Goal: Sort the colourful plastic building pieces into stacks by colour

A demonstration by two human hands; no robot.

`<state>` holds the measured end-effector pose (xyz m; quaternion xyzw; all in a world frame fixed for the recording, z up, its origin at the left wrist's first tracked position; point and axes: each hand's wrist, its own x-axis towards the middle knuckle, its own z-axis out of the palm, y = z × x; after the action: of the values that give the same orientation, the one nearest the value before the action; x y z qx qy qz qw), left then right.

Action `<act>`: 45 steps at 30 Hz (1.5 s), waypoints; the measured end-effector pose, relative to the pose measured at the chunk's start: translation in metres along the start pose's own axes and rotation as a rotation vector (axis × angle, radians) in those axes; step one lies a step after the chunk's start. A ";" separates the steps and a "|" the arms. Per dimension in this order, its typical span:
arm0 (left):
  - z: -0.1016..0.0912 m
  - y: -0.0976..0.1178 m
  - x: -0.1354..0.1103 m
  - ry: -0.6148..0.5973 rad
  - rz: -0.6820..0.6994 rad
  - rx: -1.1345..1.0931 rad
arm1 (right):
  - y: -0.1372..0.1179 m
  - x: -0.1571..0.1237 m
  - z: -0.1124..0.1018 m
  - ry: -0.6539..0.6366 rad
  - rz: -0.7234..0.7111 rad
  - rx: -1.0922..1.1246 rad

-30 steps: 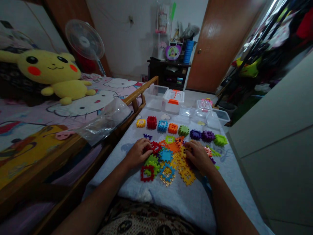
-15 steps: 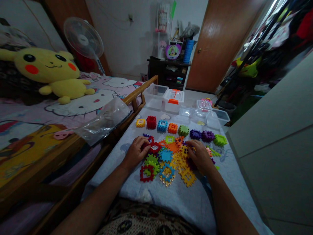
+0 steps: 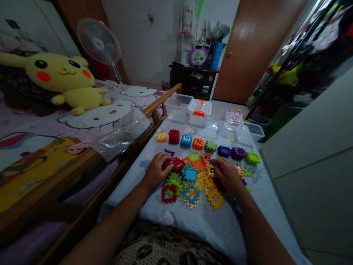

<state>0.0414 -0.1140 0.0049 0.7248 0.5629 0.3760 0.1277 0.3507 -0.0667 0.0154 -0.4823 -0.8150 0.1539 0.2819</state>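
My left hand [image 3: 156,172] reaches in from the left, thumb and fingers closed on a red interlocking panel [image 3: 178,163] at the edge of a loose pile. Over the pile's right side, my right hand [image 3: 228,176] has its fingers curled down; what they hold is hidden, and a yellow window panel [image 3: 210,170] is beside the fingertips. Between the hands lie a blue panel [image 3: 190,174], an orange panel [image 3: 199,164] and several yellow panels [image 3: 215,198]. Green panels [image 3: 174,180] and a red square frame [image 3: 168,193] lie nearer me.
Behind the pile runs a row of built cubes, including a red one [image 3: 174,136] and a purple one [image 3: 238,153]. Clear plastic boxes [image 3: 179,106] and a lidded box with orange clips [image 3: 199,113] stand farther back. A wooden bed rail [image 3: 149,110] borders the table's left side.
The view has shifted slightly, moving everything a little right. The red panel at my left hand has tilted, its window face less visible. My right hand stays over the same spot.
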 end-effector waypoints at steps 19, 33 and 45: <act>0.002 -0.015 0.003 0.109 -0.129 0.063 | -0.043 -0.003 0.007 -0.206 -0.298 -0.054; 0.005 -0.015 0.006 0.072 -0.123 0.038 | -0.037 0.003 0.017 -0.125 -0.250 -0.060; 0.004 -0.015 0.006 0.062 -0.119 0.023 | -0.046 0.006 0.028 -0.198 -0.317 -0.110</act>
<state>0.0344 -0.1024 -0.0044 0.6796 0.6129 0.3836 0.1240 0.2990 -0.0831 0.0191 -0.3449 -0.9117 0.1094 0.1944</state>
